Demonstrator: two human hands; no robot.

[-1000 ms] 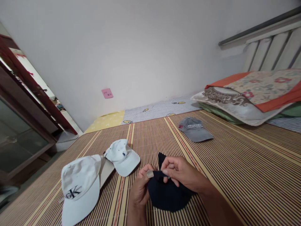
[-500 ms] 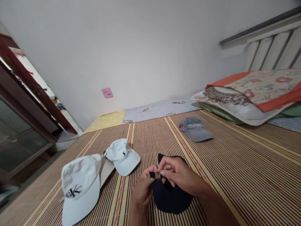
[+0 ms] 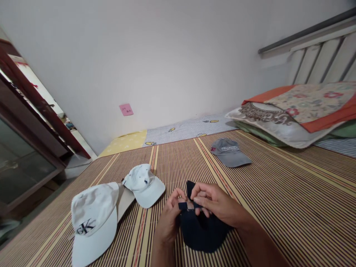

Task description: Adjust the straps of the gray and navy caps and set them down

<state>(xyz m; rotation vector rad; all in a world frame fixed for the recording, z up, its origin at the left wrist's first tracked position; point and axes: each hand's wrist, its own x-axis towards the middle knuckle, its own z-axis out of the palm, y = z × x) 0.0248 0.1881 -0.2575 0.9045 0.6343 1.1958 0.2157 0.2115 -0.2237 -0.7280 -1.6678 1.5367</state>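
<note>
A dark navy cap (image 3: 204,233) lies on the striped mat in front of me, its back strap turned up toward my hands. My left hand (image 3: 170,215) pinches one end of the strap (image 3: 183,206) between thumb and fingers, left of the cap. On the other side, my right hand (image 3: 215,202) grips the strap's other part, thumb and forefinger together over the cap. A small buckle-like piece shows between the two hands, too small to make out well. The right hand covers part of the cap's far edge.
Left of my hands lie a white cap with black letters (image 3: 94,218) and a smaller white cap (image 3: 144,185), with a beige brim between them. A grey cap (image 3: 229,152) sits farther back on the striped mat (image 3: 178,159). Pillows (image 3: 300,111) are piled at the right by the wall.
My right hand has shifted slightly right, away from the left, and more of the strap shows between them. My left fingers have lifted a little. The other caps lie as before.
</note>
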